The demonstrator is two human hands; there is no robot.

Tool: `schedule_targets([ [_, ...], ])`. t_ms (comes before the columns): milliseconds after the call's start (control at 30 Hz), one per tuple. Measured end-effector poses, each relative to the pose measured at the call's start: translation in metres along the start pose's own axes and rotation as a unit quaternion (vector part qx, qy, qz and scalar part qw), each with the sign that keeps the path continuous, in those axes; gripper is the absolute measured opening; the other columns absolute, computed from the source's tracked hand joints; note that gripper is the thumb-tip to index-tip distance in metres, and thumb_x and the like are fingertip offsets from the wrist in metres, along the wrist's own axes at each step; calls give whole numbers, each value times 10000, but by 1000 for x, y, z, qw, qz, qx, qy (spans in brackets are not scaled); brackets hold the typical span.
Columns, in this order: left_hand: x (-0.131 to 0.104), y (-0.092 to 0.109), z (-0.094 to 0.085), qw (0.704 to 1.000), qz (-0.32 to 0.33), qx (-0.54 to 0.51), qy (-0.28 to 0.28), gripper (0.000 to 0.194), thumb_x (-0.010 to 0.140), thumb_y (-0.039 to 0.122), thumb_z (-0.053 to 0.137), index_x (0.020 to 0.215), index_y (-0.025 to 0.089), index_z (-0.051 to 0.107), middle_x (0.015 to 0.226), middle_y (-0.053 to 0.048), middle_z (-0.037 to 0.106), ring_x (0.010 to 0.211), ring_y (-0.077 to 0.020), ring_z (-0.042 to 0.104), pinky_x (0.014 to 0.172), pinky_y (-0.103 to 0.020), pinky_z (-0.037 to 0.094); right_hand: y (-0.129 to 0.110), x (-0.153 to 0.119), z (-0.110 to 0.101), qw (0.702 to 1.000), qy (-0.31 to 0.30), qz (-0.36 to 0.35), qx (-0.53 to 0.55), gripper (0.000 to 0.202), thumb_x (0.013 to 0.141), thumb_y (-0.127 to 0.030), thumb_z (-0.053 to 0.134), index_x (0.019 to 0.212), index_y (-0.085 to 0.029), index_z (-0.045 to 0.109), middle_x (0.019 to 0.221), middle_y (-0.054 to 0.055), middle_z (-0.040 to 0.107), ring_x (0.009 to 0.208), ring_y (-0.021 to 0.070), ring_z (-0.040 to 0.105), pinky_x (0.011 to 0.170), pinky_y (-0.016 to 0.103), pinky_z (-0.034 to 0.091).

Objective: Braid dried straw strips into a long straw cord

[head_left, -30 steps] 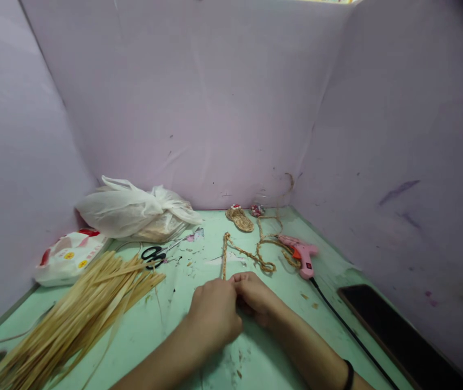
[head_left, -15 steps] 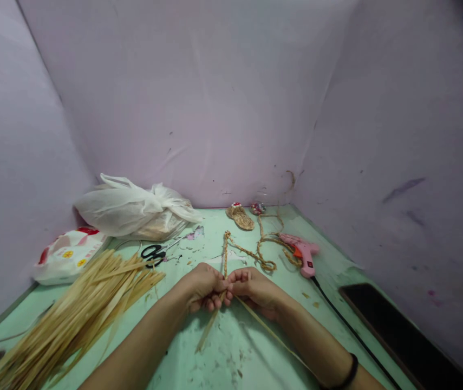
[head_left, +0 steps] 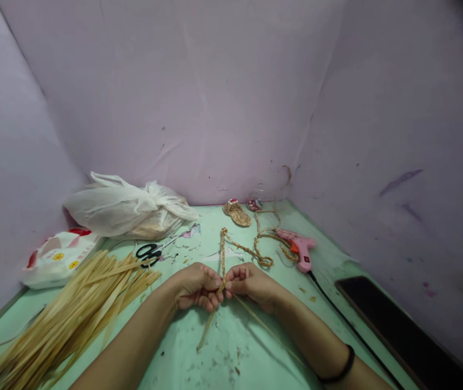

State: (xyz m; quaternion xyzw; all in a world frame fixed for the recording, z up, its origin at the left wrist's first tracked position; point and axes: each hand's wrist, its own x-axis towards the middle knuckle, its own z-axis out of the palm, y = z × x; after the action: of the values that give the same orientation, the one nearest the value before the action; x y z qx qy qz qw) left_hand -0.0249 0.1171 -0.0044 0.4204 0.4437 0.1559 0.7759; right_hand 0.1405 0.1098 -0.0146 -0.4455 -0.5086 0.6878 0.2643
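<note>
A narrow braid of straw-coloured strips (head_left: 223, 252) runs away from my fingers across the pale green table, then bends right toward a loose coil. My left hand (head_left: 199, 286) pinches strips at the braid's near end. Close beside it, my right hand (head_left: 251, 286) grips another strip between thumb and fingers. One loose strip (head_left: 206, 331) hangs below my left hand, and a longer strip (head_left: 266, 326) trails under my right forearm. The exact crossing of the strips is partly hidden by my fingertips.
Flat dry strips (head_left: 69, 309) lie piled at left, near black-handled scissors (head_left: 149, 253), a white plastic bag (head_left: 129, 208) and a tissue pack (head_left: 60, 257). A pink glue gun (head_left: 302, 249), its cord and a dark phone-like slab (head_left: 393, 325) are at right. Woven little slippers (head_left: 237, 213) lie behind.
My left hand has shifted slightly left, so a small gap shows between my hands. Both still hold strips at the braid's end. The whole view has moved a little.
</note>
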Motion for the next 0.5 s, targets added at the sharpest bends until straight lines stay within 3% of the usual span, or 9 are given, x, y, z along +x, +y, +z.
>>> schedule_targets([
  [167,3,-3,-2,1000,14,4,-2,168,644,200,634,688,37,629,558,-53,595,407,-66,528,379,-143,426,2,1,-4,1000,-7,10,18,153,549,-216,630,641,-122,553,493,-34,561,328,15,305,332,171,130],
  [500,2,-3,-1,998,44,30,-14,281,617,313,660,690,45,616,572,-60,597,417,-77,533,385,-158,425,-3,-2,-3,1000,3,18,22,141,539,-199,624,629,-124,547,473,-34,556,327,18,307,335,175,131],
])
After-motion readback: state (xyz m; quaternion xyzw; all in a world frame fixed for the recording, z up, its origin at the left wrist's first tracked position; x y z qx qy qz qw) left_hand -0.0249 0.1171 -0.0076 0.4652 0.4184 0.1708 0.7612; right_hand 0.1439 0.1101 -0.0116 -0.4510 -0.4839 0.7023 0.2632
